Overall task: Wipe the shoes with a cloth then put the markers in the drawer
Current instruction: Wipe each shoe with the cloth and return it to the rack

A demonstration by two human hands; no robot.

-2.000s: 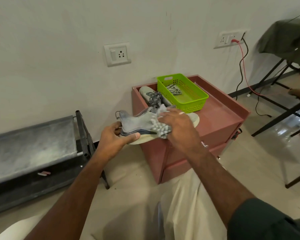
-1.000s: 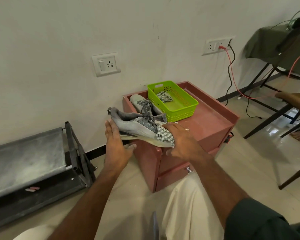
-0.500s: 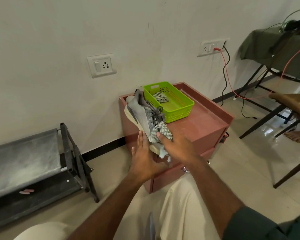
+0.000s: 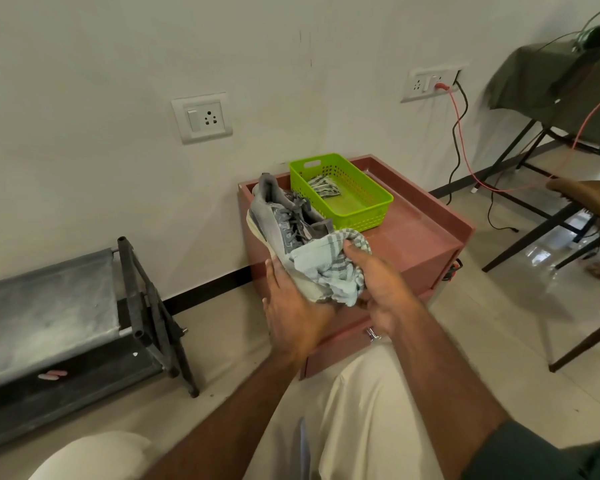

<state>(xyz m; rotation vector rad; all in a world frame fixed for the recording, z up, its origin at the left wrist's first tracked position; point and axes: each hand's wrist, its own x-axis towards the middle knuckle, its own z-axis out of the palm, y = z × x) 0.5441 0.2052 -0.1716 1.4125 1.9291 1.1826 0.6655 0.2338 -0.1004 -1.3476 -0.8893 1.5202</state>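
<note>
**Asha:** Pale wall fills the upper half of the frame, and against it at centre stands a reddish cabinet with a raised rim round its top. What's on it?

**Ben:** A green basket sits at the back, with a small striped cloth bundle in it. I see no markers anywhere, in the basket or beside it. A drawer knob shows at the cabinet front, just below the hands, and the drawer looks closed.

**Asha:** And the shoe?

**Ben:** One grey sneaker is held over the cabinet's near left corner. Its long axis runs from the hands at centre frame up and left toward the wall, heel at the far end and toe toward the person. Whether a second shoe lies behind it, I can't tell.

**Asha:** How are the hands set?

**Ben:** The left hand props the sole side near the toe, fingers fairly straight along it. The right hand has its fingers curled round a bunched striped cloth and presses it onto the toe end.

**Asha:** So the wipe would travel which way?

**Ben:** My guess is away from the body along that axis, toward the laces and heel, with the cloth hand doing the work, since the left is busy bracing.
</note>
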